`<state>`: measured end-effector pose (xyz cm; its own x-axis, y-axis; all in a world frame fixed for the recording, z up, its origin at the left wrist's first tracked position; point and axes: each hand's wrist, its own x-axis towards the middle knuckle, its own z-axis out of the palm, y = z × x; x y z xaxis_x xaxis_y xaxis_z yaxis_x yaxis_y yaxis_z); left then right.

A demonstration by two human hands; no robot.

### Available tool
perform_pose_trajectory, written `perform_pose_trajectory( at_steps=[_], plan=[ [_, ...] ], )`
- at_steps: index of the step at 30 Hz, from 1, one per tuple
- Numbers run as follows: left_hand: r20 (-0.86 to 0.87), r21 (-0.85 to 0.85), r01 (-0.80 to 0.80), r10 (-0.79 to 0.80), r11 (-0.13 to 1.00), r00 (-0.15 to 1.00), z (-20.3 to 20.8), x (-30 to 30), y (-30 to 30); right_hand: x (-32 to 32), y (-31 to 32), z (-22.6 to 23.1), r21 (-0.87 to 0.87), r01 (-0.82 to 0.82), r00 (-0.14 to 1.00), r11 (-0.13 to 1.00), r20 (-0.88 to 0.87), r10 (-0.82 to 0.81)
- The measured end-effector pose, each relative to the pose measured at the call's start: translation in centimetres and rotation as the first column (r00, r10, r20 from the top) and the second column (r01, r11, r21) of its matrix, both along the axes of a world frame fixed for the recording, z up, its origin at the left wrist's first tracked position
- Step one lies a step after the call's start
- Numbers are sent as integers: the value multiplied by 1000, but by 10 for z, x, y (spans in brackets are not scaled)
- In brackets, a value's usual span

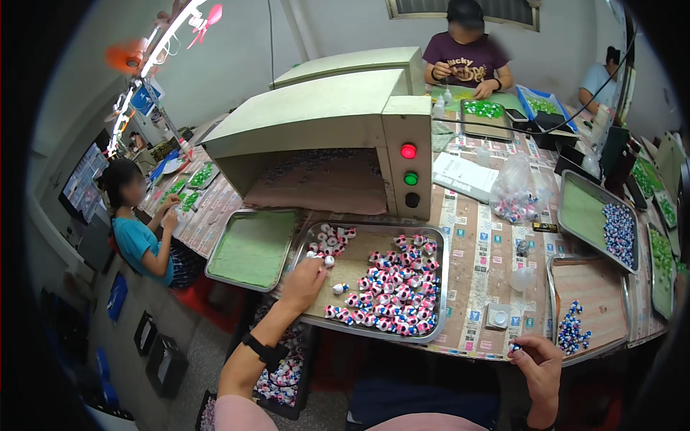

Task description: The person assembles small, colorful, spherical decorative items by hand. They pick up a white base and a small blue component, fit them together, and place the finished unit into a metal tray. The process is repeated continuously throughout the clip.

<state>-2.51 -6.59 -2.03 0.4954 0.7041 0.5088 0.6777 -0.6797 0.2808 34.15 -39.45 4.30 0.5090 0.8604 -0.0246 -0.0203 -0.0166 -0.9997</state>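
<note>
My left hand reaches into a metal tray and its fingertips close on a small white, pink and blue figure. Several more such figures fill the tray's right half, and a few lie at its top left. My right hand hovers at the table's near edge, pinching a small blue and white piece. A black band sits on my left wrist.
A cream box-shaped machine with red and green lamps stands behind the tray. A green-lined tray lies left, a tray with blue pieces right, a plastic bag behind. Three other people sit around the tables. A crate of figures sits below.
</note>
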Motion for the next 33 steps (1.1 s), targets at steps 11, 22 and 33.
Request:
perform_pose_trajectory(
  at_steps=[11, 22, 33],
  plan=[
    [623, 86, 904, 685, 419, -377, 25, -15, -21, 5, 19, -7, -88, 35, 976, 995, -212, -54],
    [295, -23, 980, 936, -196, 194, 46, 144, -161, 17, 21, -19, -118, 88, 979, 989, -175, -108],
    [399, -109, 909, 820, -401, 410, 18, 168, -196, 22, 24, -21, -138, 86, 988, 987, -117, -102]
  ],
)
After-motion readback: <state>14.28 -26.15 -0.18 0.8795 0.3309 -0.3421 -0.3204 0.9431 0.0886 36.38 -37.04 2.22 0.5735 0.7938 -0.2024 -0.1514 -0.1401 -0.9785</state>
